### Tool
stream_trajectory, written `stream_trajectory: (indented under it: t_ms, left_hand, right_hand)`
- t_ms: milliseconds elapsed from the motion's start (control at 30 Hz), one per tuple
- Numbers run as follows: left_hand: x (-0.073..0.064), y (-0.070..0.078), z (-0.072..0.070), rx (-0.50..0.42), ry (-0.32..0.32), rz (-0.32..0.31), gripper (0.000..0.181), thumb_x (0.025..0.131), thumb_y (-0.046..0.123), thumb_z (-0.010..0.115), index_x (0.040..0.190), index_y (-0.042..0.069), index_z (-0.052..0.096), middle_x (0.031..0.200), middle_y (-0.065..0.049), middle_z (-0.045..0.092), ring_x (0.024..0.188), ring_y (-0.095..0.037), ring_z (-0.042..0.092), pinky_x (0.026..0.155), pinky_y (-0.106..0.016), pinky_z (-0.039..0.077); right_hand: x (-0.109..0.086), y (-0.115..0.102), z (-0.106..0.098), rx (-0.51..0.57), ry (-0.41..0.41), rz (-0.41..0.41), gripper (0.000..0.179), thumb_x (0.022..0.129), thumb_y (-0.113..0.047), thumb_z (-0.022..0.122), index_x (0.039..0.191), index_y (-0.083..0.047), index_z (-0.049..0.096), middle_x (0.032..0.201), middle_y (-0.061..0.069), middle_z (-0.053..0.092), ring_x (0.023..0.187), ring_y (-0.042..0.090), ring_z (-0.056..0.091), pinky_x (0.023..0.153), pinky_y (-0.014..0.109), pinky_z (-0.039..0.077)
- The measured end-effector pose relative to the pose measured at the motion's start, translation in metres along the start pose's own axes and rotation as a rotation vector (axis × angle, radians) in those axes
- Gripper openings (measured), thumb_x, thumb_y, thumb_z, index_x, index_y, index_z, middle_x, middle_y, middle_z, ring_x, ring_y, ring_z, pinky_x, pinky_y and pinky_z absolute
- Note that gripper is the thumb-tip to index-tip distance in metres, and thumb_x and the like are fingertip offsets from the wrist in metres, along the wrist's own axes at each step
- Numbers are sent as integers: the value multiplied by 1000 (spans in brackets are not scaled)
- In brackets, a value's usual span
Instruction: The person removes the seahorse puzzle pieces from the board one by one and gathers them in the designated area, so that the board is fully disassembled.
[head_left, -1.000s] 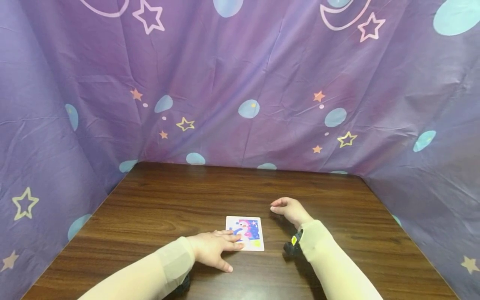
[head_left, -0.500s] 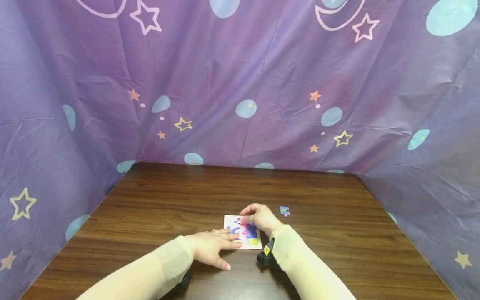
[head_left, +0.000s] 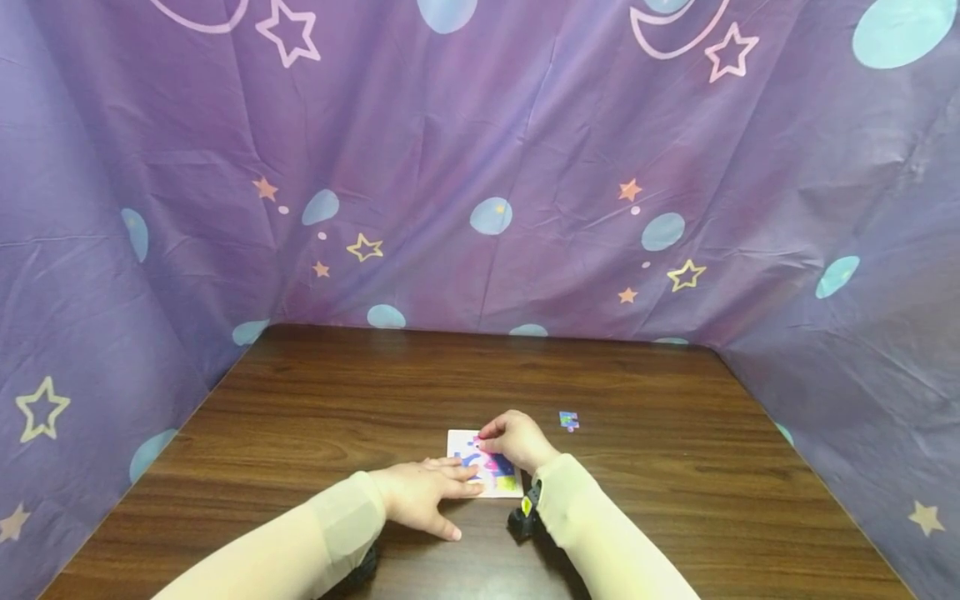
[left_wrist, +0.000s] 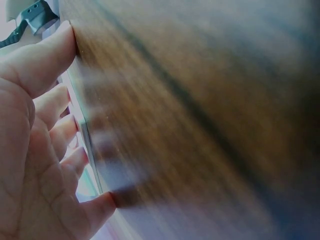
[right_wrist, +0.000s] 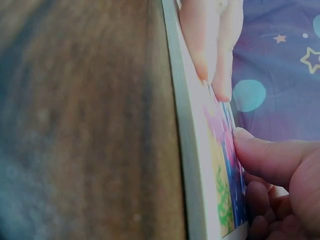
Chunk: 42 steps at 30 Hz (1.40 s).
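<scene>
A square jigsaw board [head_left: 454, 437] with a white border and a snowman picture lies mid-table. My left hand [head_left: 424, 495] rests on its left side, fingers spread flat and thumb out on the wood. The right hand [head_left: 522, 442] reaches over the board's upper right. Its thumb and index finger pinch a small pinkish puzzle piece [head_left: 475, 437] at the picture's top, mostly hidden by the fingertips. In the right wrist view the right thumb [right_wrist: 265, 155] is right at the picture surface, beyond the board's pale edge [right_wrist: 182, 130].
One loose puzzle piece [head_left: 569, 421], blue and green, lies on the brown wooden table [head_left: 360, 383] to the right of the board. A purple curtain [head_left: 420, 167] with stars and moons encloses the back and sides. Black straps with devices sit at both wrists.
My right hand has moved left from beside the board onto its upper part, uncovering the loose piece. Over the last half second it has shifted only slightly. The left hand has stayed on the board.
</scene>
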<state>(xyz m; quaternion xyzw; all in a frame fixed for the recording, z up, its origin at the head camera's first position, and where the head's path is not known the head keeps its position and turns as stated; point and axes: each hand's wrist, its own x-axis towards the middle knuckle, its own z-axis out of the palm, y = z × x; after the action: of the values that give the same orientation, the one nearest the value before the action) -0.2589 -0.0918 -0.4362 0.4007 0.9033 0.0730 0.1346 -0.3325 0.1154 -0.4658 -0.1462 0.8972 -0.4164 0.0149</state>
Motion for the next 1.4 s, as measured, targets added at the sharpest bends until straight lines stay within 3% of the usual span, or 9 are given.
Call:
stream_trajectory:
  t_ms: [200, 567, 833, 1100, 1400]
  left_hand:
    - [0, 1, -1, 4, 5, -3, 69, 84, 53, 66, 145, 27, 46, 155, 5, 31, 143, -23, 25, 113, -46, 27]
    - [-1, 1, -1, 9, 2, 8, 69, 84, 54, 64, 145, 27, 44, 156, 5, 29, 143, -24, 25, 113, -46, 27]
    - [-1, 0, 0, -9, -7, -2, 70, 84, 55, 64, 146, 29, 43, 156, 7, 28, 144, -22, 23, 113, -48, 27]
    - [0, 0, 1, -20, -10, -5, 70, 84, 54, 64, 146, 29, 43, 156, 8, 27, 144, -22, 22, 112, -50, 27]
    - [0, 0, 0, -23, -16, -5, 71, 84, 54, 65, 147, 30, 42, 156, 7, 28, 144, -22, 22, 113, -48, 26]
  right_hand:
    - [0, 1, -1, -83, -3, -73, 10, 75, -14, 80, 83, -10, 75, 84, -2, 60, 83, 14, 55, 82, 36, 45]
    - [2, 1, 0, -145, -21, -113, 11, 76, -15, 79, 85, -11, 77, 85, -2, 61, 84, 15, 56, 82, 35, 46]
    - [3, -8, 0, -115, -50, -21, 15, 73, -13, 81, 83, -9, 71, 91, 3, 58, 88, 18, 54, 85, 37, 46]
    - [3, -9, 2, -33, -57, 30, 16, 74, -9, 80, 86, -5, 70, 79, -1, 65, 74, 12, 56, 71, 28, 48]
    - [2, -14, 7, 1, -2, 98, 16, 69, -5, 80, 81, -5, 69, 85, 5, 61, 78, 16, 55, 72, 29, 47]
